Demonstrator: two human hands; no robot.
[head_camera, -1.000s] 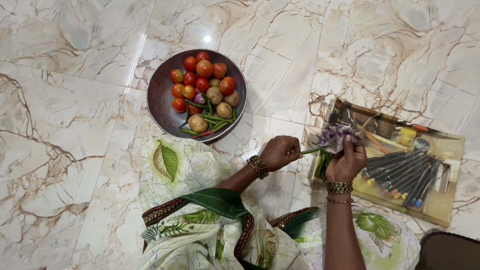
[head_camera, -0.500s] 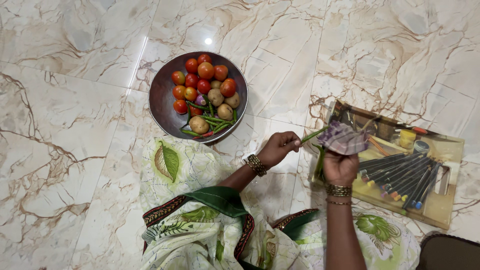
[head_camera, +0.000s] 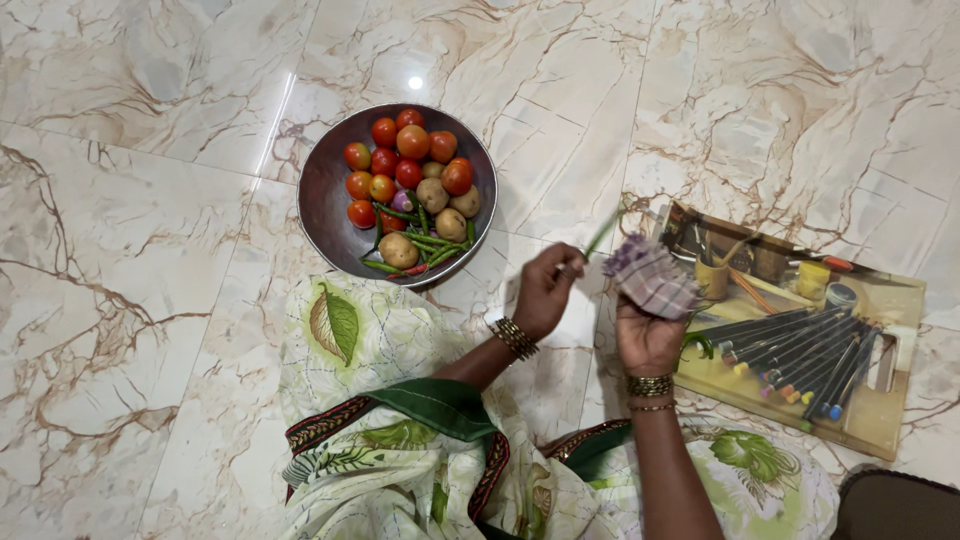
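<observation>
- Green stem (head_camera: 601, 235) sits pinched between the fingertips of the left hand (head_camera: 545, 290), raised above the marble floor (head_camera: 150, 250) and slanting up toward the right.
- Right hand (head_camera: 648, 335) is closed around a checked purple cloth (head_camera: 650, 276), just beside the stem's tip.
- Both hands hover between the metal bowl (head_camera: 325, 200) and a printed board (head_camera: 880, 420) lying flat on the floor.
- That bowl holds red tomatoes (head_camera: 410, 140), potatoes (head_camera: 432, 193) and green chillies (head_camera: 430, 245).
- Only 1 view, from the head camera.
</observation>
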